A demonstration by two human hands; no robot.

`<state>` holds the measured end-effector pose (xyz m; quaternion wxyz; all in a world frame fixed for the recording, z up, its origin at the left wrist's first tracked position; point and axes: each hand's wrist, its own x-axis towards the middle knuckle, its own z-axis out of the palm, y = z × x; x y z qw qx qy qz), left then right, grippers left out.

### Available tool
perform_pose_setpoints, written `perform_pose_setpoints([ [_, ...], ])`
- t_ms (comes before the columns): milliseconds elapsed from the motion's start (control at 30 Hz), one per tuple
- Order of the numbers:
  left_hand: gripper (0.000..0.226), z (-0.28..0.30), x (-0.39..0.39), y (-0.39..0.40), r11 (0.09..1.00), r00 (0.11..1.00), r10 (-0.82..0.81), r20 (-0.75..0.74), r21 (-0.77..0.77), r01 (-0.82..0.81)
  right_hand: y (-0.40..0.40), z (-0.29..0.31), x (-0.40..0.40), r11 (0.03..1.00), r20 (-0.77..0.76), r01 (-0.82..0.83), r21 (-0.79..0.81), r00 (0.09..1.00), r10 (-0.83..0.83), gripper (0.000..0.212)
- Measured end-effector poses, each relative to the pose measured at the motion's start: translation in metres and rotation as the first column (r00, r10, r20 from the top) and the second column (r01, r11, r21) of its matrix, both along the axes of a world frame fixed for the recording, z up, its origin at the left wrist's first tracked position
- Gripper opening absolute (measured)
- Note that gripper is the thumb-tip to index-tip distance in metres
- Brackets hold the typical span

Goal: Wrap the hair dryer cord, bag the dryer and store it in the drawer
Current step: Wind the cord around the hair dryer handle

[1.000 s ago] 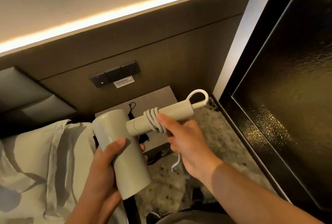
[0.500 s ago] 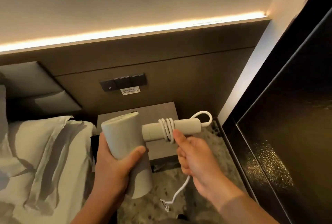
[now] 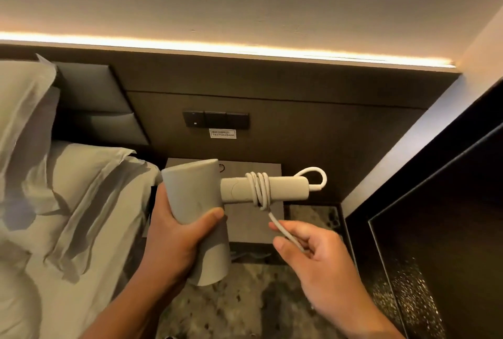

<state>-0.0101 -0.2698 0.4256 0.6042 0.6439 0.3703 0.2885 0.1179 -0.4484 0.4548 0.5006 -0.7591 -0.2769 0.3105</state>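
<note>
The left hand [image 3: 179, 232] gripped the barrel of the hair dryer [image 3: 196, 208], thumb curled over the near side and fingers wrapped behind it, so that the barrel stood tilted with its open end toward the floor and its handle [image 3: 285, 189] projected sideways toward the right hand [image 3: 318, 259]. The cord [image 3: 260, 189] lay in several close turns round the middle of the handle — just beyond the left thumb — and a small loop [image 3: 315, 178] of it stood out from the handle's far end. From the lowest turn a free length of cord ran down and away from the left hand into the right hand, which pinched it between thumb and curled fingers; the cord passed into the palm, and its end was hidden there. The right hand was below the handle and apart from it, joined to the dryer only by that taut strand.

Behind both hands stood a nightstand [image 3: 245, 172], partly covered by the dryer, against a dark wooden wall panel carrying a switch plate [image 3: 216, 119] and a small label [image 3: 222, 133] too blurred to read. Beyond the left hand, on its outer side, lay the pillows [image 3: 81, 189] of a bed. Beyond the right hand rose a dark glossy panel [image 3: 441, 229]. Beneath the hands was a mottled carpet [image 3: 253, 298], and a lit strip [image 3: 217, 48] ran along the top of the wall panel.
</note>
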Motion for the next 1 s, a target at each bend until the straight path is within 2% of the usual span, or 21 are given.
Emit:
perform_pose_setpoints([
  [100,0.077,0.004,-0.005,0.009,0.998,0.997,-0.070,-0.021,-0.008,0.070,0.002,0.008,0.003,1.000,0.040,-0.018,-0.023,0.999,0.019,0.020],
  [367,0.075,0.028,-0.022,0.034,0.961,0.959,-0.277,-0.059,-0.048,0.274,0.018,0.039,0.007,0.981,0.297,-0.144,-0.128,0.939,0.176,0.016],
  [500,0.073,0.039,-0.039,0.048,0.950,0.946,-0.306,-0.108,0.034,0.311,0.031,0.052,-0.008,0.964,0.473,-0.159,-0.213,0.847,0.244,0.040],
  [633,0.074,0.048,-0.054,0.063,0.919,0.912,-0.382,-0.150,0.037,0.391,0.047,0.064,-0.017,0.958,0.563,-0.206,-0.199,0.777,0.284,0.024],
  [733,0.072,0.055,-0.069,0.079,0.880,0.875,-0.471,-0.115,0.007,0.475,0.060,0.077,-0.023,0.961,0.607,-0.213,-0.176,0.745,0.277,0.026],
  [800,0.072,0.060,-0.080,0.091,0.862,0.859,-0.507,-0.067,-0.019,0.507,0.071,0.084,-0.028,0.967,0.593,-0.216,-0.136,0.764,0.254,0.029],
  [900,0.071,0.063,-0.091,0.108,0.828,0.833,-0.552,0.037,-0.095,0.553,0.087,0.089,-0.029,0.965,0.437,-0.262,-0.027,0.865,0.247,0.036],
  [1000,0.066,0.060,-0.104,0.122,0.781,0.806,-0.575,0.140,-0.199,0.592,0.102,0.092,-0.033,0.908,0.208,-0.419,0.016,0.890,0.406,0.042],
])
